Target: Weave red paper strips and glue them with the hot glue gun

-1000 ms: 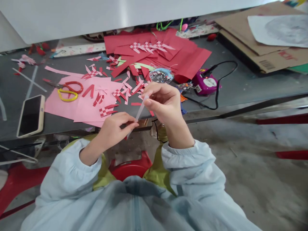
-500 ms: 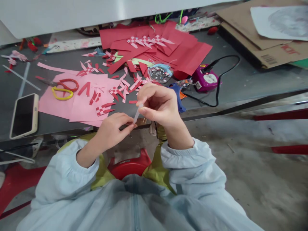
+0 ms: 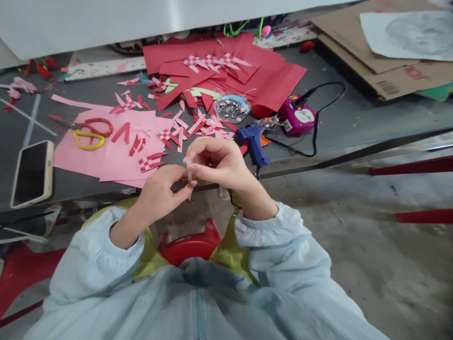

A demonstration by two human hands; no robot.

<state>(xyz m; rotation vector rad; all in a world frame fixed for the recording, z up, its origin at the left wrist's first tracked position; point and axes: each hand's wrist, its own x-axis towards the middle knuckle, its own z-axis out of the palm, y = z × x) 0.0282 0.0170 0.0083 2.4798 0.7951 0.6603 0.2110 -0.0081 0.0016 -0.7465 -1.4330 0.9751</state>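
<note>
A short, narrow whitish strip (image 3: 189, 170) stands upright between my two hands, in front of the table edge. Its upper part is pinched between the thumb and fingers of my right hand (image 3: 221, 163). Lower down, the thumb and forefinger of my left hand (image 3: 161, 193) close on the same strip. What it is made of I cannot tell. Just beyond my right hand lies a blue glue gun (image 3: 254, 144). Past my fingers are woven red-and-pink paper pieces (image 3: 165, 137) and loose cut strips.
Scissors (image 3: 92, 133) with red and yellow handles lie on pink paper sheets (image 3: 123, 163). A phone (image 3: 32, 174) is at the left edge. Red paper (image 3: 279, 85), a dish of small beads (image 3: 231, 109), a purple power box (image 3: 296, 116) with a black cord, and cardboard (image 3: 357, 61) lie farther back.
Both hands stay on the strip. My right hand has shifted left and slightly down, and the strip has turned from slanted to nearly upright. More of the glue gun shows.
</note>
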